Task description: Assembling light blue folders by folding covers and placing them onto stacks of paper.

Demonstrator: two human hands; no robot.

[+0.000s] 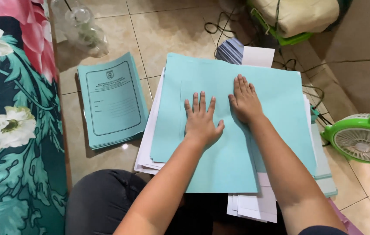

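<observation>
My left hand [200, 120] and my right hand [245, 101] lie flat, palms down and fingers spread, side by side on a large light-blue paper sheet [276, 91]. That sheet tops a stack of white papers [150, 139] and more blue sheets on the tiled floor in front of my knees. Neither hand grips anything. To the left lies a separate pile of blue printed folders [112, 100] with a framed cover.
A flowered cloth surface [11, 130] fills the left edge. A green fan [363, 137] stands at the right. Clear plastic cups [83, 28] sit at the top left, cables [220, 26] and a green basket [293, 39] at the top. My dark-trousered knee [102, 200] is at the bottom.
</observation>
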